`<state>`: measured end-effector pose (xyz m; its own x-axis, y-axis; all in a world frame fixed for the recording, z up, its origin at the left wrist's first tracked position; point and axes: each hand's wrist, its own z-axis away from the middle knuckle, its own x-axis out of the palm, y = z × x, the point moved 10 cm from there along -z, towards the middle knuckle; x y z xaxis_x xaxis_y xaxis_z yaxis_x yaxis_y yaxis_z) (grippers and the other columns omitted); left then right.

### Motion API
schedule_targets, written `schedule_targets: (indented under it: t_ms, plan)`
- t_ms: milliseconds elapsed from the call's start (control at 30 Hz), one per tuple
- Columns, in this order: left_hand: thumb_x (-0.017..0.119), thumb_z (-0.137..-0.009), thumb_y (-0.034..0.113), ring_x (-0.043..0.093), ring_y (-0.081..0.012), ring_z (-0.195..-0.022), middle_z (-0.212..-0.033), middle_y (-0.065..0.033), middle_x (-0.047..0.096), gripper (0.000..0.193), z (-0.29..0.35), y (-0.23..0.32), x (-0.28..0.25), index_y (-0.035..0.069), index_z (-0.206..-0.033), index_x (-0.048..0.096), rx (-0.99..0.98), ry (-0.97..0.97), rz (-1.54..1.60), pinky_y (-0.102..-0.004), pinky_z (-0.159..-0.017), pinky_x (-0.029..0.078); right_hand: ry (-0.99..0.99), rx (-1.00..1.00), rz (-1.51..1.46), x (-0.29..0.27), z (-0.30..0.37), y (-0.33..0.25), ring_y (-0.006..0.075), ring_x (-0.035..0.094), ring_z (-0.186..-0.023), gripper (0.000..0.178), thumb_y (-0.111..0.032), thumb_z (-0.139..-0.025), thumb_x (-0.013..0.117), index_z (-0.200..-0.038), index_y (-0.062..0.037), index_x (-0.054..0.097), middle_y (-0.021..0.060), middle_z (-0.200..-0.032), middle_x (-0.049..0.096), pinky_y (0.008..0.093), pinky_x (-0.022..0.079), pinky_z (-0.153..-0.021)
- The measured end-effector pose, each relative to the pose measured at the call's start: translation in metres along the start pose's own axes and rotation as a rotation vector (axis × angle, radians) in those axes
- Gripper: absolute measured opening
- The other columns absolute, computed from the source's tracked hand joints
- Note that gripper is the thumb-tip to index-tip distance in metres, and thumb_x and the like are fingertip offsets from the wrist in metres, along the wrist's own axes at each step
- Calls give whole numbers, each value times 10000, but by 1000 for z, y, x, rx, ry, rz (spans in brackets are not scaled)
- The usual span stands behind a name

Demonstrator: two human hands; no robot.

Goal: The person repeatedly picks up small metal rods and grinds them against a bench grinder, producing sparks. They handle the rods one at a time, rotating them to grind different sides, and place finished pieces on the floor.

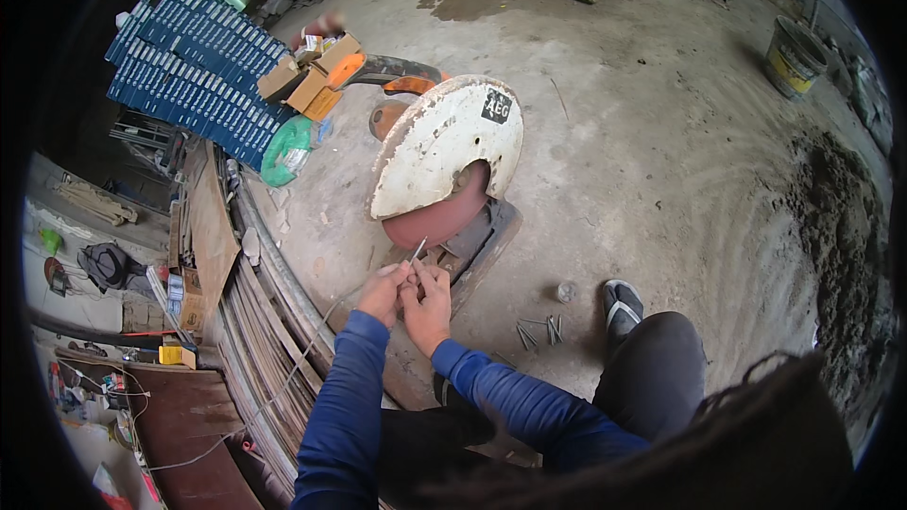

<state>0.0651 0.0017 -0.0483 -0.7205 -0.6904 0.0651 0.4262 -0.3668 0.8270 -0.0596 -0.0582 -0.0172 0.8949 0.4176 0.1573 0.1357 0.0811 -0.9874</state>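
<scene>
My left hand [382, 294] and my right hand [427, 305] are close together, fingers pinched around a thin grey metal rod [417, 250], possibly a drill bit or nail. Its upper end points at the lower edge of a reddish-brown abrasive disc [435, 220]; I cannot tell whether they touch. The disc belongs to a chop saw with a worn white guard [444, 137] and an orange and black handle [402, 74]. Below the disc is the saw's dark metal base [487, 231]. Several similar metal rods [540, 331] lie on the floor to the right, near a small clear cup [565, 292].
Long pipes and boards [274, 321] lie along the left, with a grey cable [300, 359] across them. Stacked blue boxes [203, 66], open cardboard boxes [307, 85] and a green plastic roll [283, 153] stand beyond. A bucket [794, 57] is far right, dark sand [841, 227] nearer.
</scene>
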Motion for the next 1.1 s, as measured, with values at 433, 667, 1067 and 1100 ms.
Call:
schedule_targets:
  t_ms: [433,667,1067,1100]
  plan:
    - [557,-1004,176,587,-146,-793,-882,-47,606,177,2,5,1,3,-1015,593,34,22,-16,-279,-751,510,-15,12,-49,3,-4,8,292,547,-1046,413,-90,-872,631,-1274,3,613,168,-1123,538,355,476,-894]
    - [539,-1015,179,578,-150,-769,-876,-54,601,200,-3,0,-5,-13,-998,593,20,48,-17,-279,-736,510,-2,16,2,3,-7,12,272,569,-1000,411,-108,-872,640,-1268,1,619,150,-1103,535,338,488,-848]
    - [513,-1020,172,559,-144,-740,-854,-49,593,207,-8,5,-4,-14,-981,595,69,25,-89,-280,-684,488,-27,21,33,9,-8,11,279,554,-988,445,-120,-876,627,-1299,15,592,152,-1066,532,346,470,-871]
    - [520,-1016,171,554,-144,-734,-849,-48,589,202,-8,6,-6,-10,-968,595,69,37,-78,-281,-678,485,-38,16,25,11,-8,12,292,564,-995,448,-121,-877,617,-1301,19,589,157,-1077,535,355,468,-875]
